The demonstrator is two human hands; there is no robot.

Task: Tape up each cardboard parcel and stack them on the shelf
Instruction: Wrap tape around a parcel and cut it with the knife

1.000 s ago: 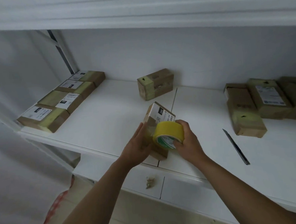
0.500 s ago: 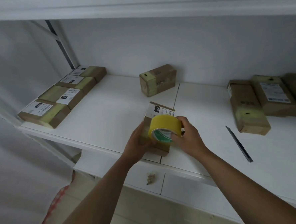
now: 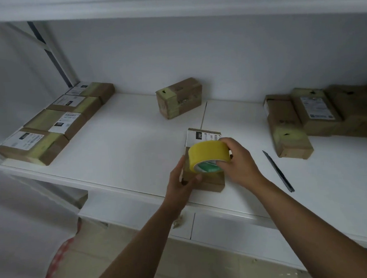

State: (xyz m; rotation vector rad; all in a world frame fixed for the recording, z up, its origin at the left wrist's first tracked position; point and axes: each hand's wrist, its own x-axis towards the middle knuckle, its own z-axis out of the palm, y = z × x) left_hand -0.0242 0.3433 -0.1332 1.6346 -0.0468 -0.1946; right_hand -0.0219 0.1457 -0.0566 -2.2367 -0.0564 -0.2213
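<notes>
Two grips: right hand (image 3: 236, 160) clutches tape roll (image 3: 208, 155); left hand (image 3: 182, 179) clasps parcel (image 3: 202, 137).

White shelving unit: upper board (image 3: 170, 2) runs across the top, and a lower ledge (image 3: 237, 228) shows below the front edge, with a vertical seam in its face. Back wall (image 3: 195, 58) plain white, evenly and dimly lit; a dark diagonal brace (image 3: 50, 54) crosses the left rear corner beside a white side panel (image 3: 9, 85). Floor (image 3: 125, 260) pale beige tile, with a red-and-white patterned patch (image 3: 56, 260) at lower left.
</notes>
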